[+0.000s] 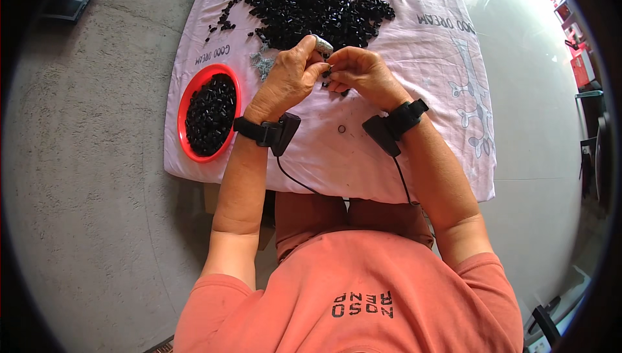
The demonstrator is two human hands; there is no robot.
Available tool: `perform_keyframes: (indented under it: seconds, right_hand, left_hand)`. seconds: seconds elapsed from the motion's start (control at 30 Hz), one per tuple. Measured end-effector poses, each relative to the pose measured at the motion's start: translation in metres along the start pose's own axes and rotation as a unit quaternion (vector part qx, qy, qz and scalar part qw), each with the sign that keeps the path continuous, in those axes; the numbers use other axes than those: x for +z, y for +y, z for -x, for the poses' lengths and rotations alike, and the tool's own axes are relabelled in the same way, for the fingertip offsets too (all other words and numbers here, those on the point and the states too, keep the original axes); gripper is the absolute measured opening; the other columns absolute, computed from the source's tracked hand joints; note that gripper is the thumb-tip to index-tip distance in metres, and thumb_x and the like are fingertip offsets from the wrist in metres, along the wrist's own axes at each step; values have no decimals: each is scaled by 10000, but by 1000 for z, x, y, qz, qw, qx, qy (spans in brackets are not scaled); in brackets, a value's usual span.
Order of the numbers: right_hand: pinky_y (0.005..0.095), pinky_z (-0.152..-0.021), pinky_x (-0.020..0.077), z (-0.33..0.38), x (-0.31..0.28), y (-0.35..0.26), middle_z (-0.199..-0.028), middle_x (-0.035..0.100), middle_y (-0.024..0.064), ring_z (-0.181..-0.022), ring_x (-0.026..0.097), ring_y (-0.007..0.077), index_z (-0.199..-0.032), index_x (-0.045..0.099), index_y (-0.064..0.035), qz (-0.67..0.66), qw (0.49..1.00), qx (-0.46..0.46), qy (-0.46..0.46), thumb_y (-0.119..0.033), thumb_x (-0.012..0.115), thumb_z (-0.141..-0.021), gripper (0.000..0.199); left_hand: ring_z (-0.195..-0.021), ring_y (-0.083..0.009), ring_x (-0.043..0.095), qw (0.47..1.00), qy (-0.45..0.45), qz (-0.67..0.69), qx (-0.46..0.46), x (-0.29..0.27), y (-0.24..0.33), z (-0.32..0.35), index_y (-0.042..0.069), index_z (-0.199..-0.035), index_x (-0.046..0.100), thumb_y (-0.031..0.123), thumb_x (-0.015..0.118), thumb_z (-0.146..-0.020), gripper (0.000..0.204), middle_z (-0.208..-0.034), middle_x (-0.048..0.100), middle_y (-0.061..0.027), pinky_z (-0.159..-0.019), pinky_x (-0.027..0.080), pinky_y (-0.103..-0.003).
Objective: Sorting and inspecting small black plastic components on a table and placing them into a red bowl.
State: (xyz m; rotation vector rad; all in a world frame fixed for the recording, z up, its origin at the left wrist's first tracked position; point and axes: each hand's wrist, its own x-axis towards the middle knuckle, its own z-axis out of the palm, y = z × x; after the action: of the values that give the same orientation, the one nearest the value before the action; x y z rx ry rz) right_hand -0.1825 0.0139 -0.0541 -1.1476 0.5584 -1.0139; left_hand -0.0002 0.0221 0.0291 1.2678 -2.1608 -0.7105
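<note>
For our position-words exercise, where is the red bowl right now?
In the head view, the red bowl sits near the left edge of the pink cloth, just left of the left wrist strap.

Taking the bare left hand and bare right hand as centre, the heap of small glossy black pieces lay at twelve o'clock on the pink cloth-covered table, with scattered pieces at ten. The grey thread tuft sat at nine; at eight, the round red plastic basin held more black pieces. The small dark ring lay at six.
</note>
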Motion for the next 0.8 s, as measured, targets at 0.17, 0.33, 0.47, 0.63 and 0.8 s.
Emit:
perform_keyframes:
  seconds: [0.17, 0.33, 0.47, 0.63, 0.8]
  right_hand:
    - [272, -761, 595, 1, -3, -1, -976, 700, 79, -834, 702, 140, -1147, 606, 6, 8, 1000, -13, 4, 36, 619, -939, 211]
    - [266, -761, 593, -1, -3, -1, -974, 700, 73, -842, 699, 135, -1144, 609, -1, -7, 999, -11, 32, 9, 638, -936, 210]
    - [265, -757, 589, 0, -2, 0, -979, 703, 69, -848, 695, 127, -1137, 612, -8, -20, 999, -20, 44, 0, 651, -929, 212]
    - [241, -731, 572, 0, 2, 3, -989, 719, 64, -847, 685, 106, -1129, 621, -31, -24, 997, -13, 73, -11, 670, -919, 217]
    - [220, -714, 559, 0, 6, 1, -996, 732, 58, -846, 679, 91, -1148, 641, -46, 10, 996, 9, 88, -31, 686, -912, 241]
  left_hand:
    - [-733, -311, 708, 998, 58, -8, 18, 11, 0, -1, 10, -969, 572, 32, 660, -877, 130, -785, 695, -157, -635, 540, -368]
    - [-729, -327, 706, 991, 122, -33, 42, 20, 7, 1, 16, -967, 583, 12, 648, -881, 108, -773, 686, -167, -609, 535, -382]
    - [-722, -345, 691, 980, 158, -82, 85, 28, 10, 6, 14, -1011, 587, -24, 627, -868, 153, -780, 673, -175, -608, 533, -406]
    - [-762, -323, 684, 986, 128, -89, 64, 28, 17, 14, 11, -1128, 583, -38, 648, -801, 337, -877, 672, -172, -663, 547, -392]
    - [-825, -257, 705, 981, 126, -140, 53, 30, 8, 14, 30, -1179, 597, -31, 696, -763, 432, -954, 699, -142, -718, 566, -348]
